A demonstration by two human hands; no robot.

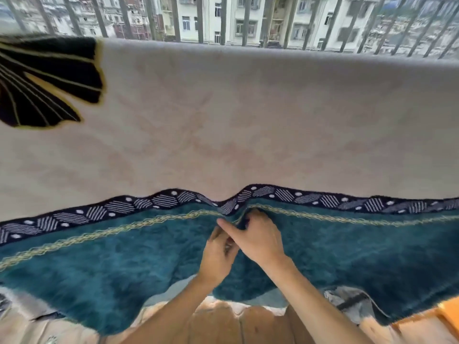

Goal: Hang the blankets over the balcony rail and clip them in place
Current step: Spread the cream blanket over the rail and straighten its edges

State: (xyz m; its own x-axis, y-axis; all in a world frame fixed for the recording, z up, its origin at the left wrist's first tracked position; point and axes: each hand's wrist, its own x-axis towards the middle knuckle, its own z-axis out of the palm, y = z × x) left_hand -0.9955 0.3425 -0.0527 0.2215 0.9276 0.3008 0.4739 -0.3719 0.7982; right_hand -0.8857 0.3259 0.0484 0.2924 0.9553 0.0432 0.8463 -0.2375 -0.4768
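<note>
A large blanket (248,115) hangs over the balcony rail (273,49), its pale beige back facing me. Its lower part is folded up, showing the teal plush face (104,266) with a navy-and-white patterned border (124,204) and a gold line. My right hand (255,237) pinches the border where the fabric bunches at the centre. My left hand (218,256) sits just below it, fingers curled against the teal fabric; what it holds is hidden. No clip is visible.
Grey vertical bars (223,18) rise above the rail, with apartment buildings beyond. A black-and-gold leaf motif (47,80) marks the blanket's upper left. Cardboard boxes (223,324) and an orange item (449,316) lie below near my arms.
</note>
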